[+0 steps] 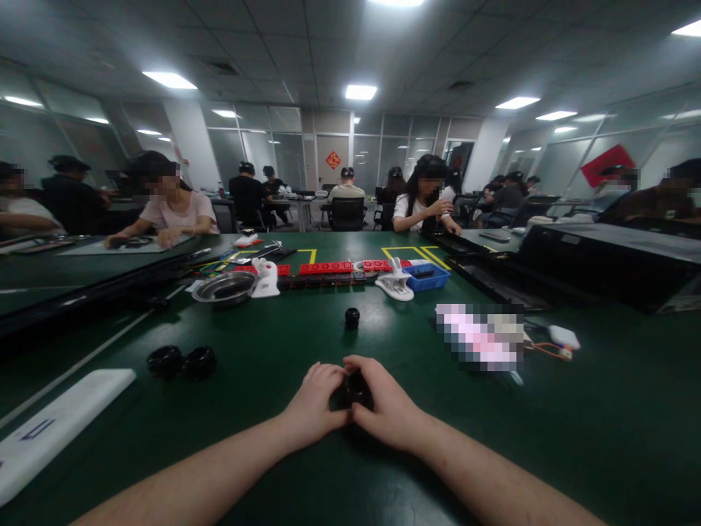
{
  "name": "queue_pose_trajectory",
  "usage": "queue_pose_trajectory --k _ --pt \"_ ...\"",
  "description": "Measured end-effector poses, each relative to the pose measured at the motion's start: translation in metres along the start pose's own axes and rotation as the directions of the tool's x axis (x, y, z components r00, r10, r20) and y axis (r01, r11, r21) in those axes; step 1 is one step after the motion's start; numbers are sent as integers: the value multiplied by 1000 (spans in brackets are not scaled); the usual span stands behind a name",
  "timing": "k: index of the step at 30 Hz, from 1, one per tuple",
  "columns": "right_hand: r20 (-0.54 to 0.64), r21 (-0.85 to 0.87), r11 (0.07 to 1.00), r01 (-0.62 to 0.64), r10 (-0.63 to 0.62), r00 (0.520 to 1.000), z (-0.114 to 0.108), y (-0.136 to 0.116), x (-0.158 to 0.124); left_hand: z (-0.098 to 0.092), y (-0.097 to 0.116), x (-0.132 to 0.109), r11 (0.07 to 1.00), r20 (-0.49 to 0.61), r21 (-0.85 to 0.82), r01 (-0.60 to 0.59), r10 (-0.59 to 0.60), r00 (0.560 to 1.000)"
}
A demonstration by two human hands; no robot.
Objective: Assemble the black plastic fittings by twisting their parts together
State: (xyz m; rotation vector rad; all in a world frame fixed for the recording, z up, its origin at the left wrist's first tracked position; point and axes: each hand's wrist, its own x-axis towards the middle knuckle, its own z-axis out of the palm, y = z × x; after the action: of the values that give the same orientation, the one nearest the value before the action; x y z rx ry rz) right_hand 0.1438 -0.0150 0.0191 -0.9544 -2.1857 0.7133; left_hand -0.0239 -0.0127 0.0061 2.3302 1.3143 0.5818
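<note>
My left hand (316, 405) and my right hand (388, 409) meet on the green table (274, 453), both curled around a small black round object (357, 391) between them. Only a little of that object shows between the fingers. A similar small black knob (352, 317) stands alone a short way beyond my hands. Two black ring-shaped parts (182, 361) lie side by side to the left.
A white flat device (55, 427) lies at the near left. Farther back are a metal dish (224, 287), a white clamp (395, 285), a blue tray (426, 277) and red strips (328, 268). A white part with orange wires (561, 340) lies right. Several people sit at other tables.
</note>
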Motion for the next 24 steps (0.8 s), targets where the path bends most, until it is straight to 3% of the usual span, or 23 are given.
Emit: queue_pose_trajectory --k 8,15,21,24 --pt "-124 -42 993 -112 106 987 8 0 5 2 -2 -1 1000 -10 -15 3 -3 1000" --pt "-51 20 1000 -16 17 999 8 -2 0 0 0 -4 999 -5 -30 35 -35 999" --pt "-157 -80 989 -125 112 981 8 -6 5 0 1 -4 1000 -12 1 8 -8 1000" --pt "-123 -51 990 -132 125 985 9 -5 6 -1 3 -4 1000 -16 4 0 0 1000"
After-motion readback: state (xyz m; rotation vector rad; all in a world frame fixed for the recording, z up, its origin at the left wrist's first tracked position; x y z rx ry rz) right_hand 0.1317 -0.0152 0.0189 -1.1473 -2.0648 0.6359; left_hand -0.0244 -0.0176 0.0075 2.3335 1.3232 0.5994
